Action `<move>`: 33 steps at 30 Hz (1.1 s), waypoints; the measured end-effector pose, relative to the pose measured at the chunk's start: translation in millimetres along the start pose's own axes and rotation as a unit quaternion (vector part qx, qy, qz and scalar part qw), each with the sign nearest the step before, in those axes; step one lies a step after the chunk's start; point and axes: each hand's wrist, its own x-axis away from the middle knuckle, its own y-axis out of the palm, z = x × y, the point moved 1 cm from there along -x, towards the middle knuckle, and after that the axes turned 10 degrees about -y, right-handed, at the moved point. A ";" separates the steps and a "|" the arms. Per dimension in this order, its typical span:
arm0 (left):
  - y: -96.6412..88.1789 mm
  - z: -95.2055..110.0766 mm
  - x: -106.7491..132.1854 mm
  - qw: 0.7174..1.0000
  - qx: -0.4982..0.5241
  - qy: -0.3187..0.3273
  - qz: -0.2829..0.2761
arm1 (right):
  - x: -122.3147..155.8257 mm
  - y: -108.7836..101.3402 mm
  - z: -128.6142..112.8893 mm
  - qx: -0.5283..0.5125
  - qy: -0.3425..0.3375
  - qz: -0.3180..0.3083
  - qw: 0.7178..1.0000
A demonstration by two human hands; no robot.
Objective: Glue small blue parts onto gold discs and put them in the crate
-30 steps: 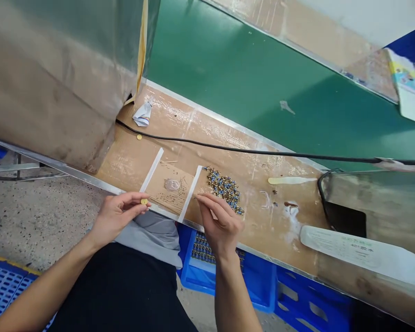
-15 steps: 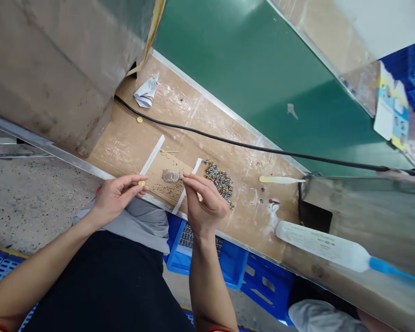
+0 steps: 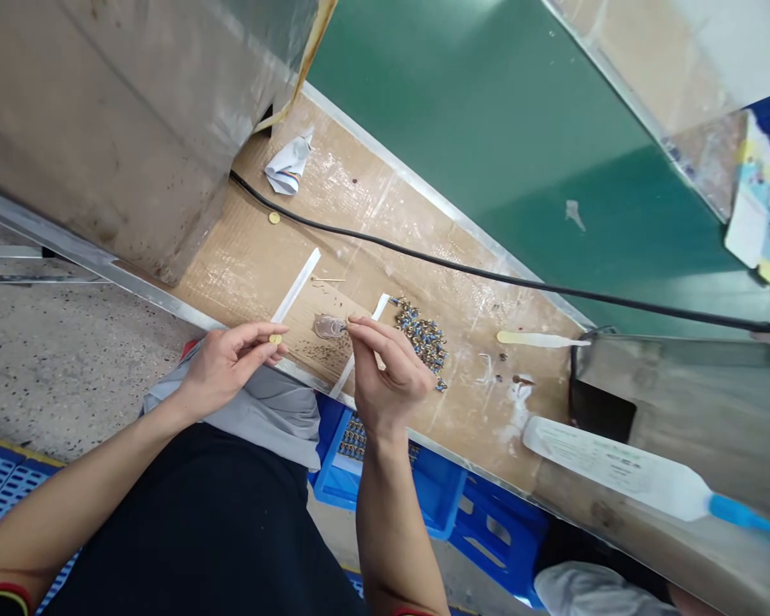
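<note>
My left hand (image 3: 228, 366) pinches a small brass disc (image 3: 274, 339) between thumb and fingers at the near edge of the brown workbench (image 3: 250, 265). My right hand (image 3: 388, 376) is closed in a pinch on a tiny part, too small to name, whose tip touches a small clear puddle (image 3: 327, 326) on a cardboard patch between two white tape strips. A heap of small blue and brass parts (image 3: 423, 338) lies just right of that hand.
A black cable (image 3: 488, 275) crosses the bench. A loose brass disc (image 3: 274, 218) and crumpled paper (image 3: 288, 167) lie at the far left. A green conveyor belt (image 3: 488, 128) runs behind. A white spatula (image 3: 539, 340), a metal-clad box (image 3: 103, 128) and blue crates (image 3: 423, 488) below surround the area.
My right hand moved left from the heap of parts to the clear puddle. My left hand kept holding the brass disc. The camera view tilted.
</note>
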 end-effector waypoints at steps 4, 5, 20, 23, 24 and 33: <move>0.3 -1.3 0.3 1.000 0.001 -0.001 0.002 | 0.5 -0.5 -1.1 0.011 -0.007 -0.002 1.000; 0.4 -1.5 0.2 1.000 0.003 -0.001 0.002 | 0.7 -0.7 -1.4 0.014 -0.008 -0.002 1.000; -0.2 -3.0 -0.5 1.000 0.004 0.001 -0.003 | -2.1 -2.7 -6.8 0.019 0.007 -0.003 1.000; 0.0 -3.7 -0.6 1.000 0.004 0.003 -0.002 | -2.0 -3.4 -7.3 0.027 0.001 -0.009 1.000; 0.1 -4.1 -0.6 1.000 0.004 0.004 -0.001 | -2.1 -3.6 -7.4 0.029 -0.001 -0.012 0.999; -0.5 -6.2 -1.5 1.000 0.010 0.017 -0.005 | -1.4 -5.7 -7.5 0.023 -0.011 -0.010 1.000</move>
